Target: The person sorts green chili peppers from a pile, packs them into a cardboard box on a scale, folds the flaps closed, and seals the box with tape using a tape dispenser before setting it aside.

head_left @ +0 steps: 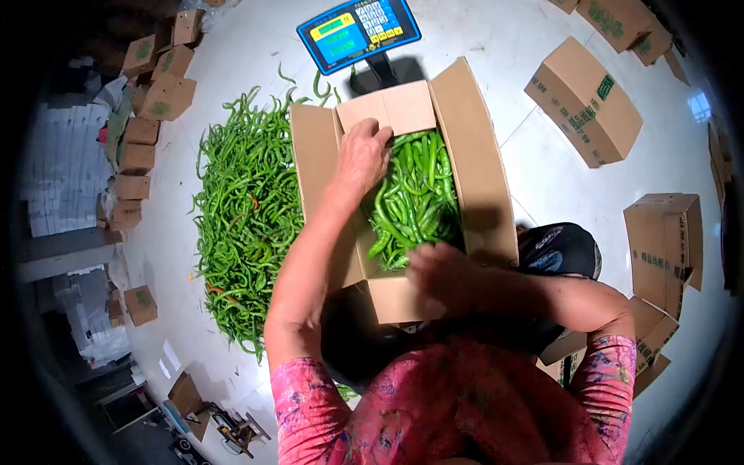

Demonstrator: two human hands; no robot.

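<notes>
An open cardboard box (479,155) holds a layer of long green chili peppers (411,194), with its flaps folded outward. My left hand (366,153) is at the box's far left corner, over the inner edge of the far flap (403,107) and beside the peppers. Its fingers are curled down, and whatever lies under the fingertips is hidden. Close to the near flap (399,298), my right hand (440,273) hovers low over the near end of the peppers. It is dark and blurred, so its fingers cannot be made out.
Left of the box lies a large heap of loose green peppers (248,225) on the pale floor. A digital scale display (359,32) stands behind the box. Cardboard boxes (585,101) sit at the right, including an open one (663,244). More boxes (169,97) line the left side.
</notes>
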